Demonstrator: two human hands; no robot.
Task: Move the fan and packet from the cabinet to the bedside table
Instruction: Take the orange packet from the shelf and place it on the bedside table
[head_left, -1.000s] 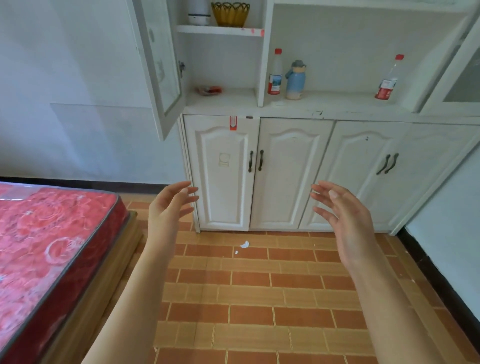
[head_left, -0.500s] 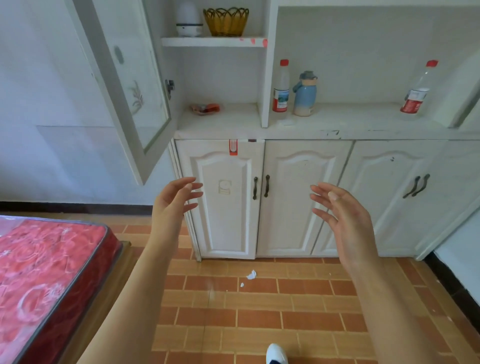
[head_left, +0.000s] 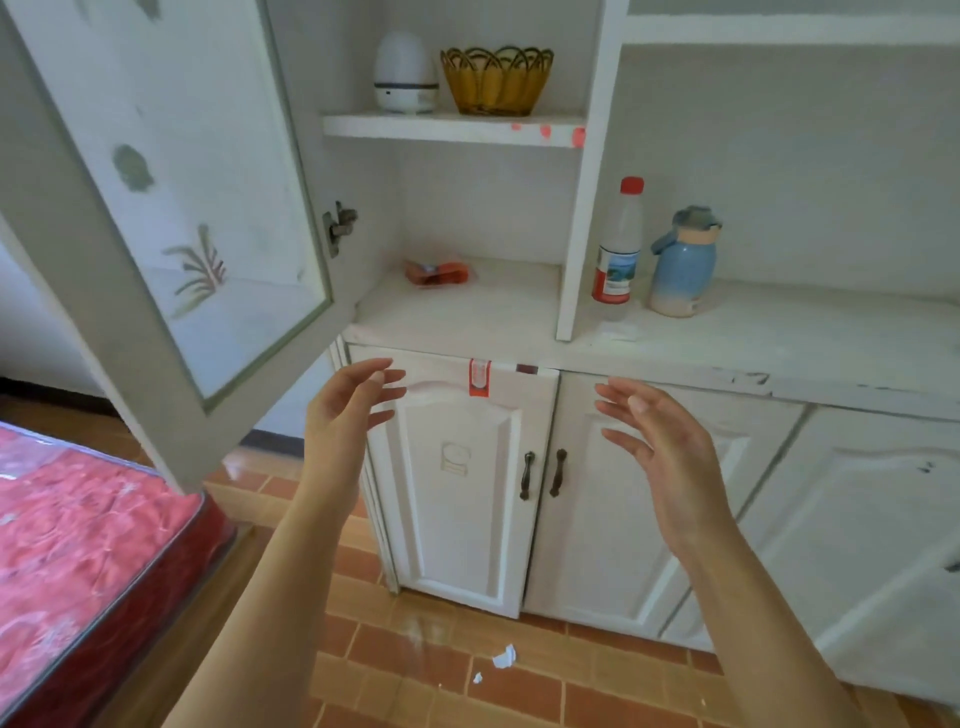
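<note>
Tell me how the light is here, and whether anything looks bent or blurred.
Head view: soft, even daylight without hard shadows; the wide lens bows the open glass door and the counter edge; the orange packet is too soft to read; a pale sheen lies on the floor tiles.

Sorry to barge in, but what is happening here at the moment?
A person faces a white cabinet whose glass door hangs open. The left hand and right hand are raised before it, fingers loosely spread, holding nothing. The orange packet lies on the lower shelf of the open compartment; a white egg-shaped device, possibly the fan, stands on the shelf above beside a yellow basket. Neither is touched yet.
</note>
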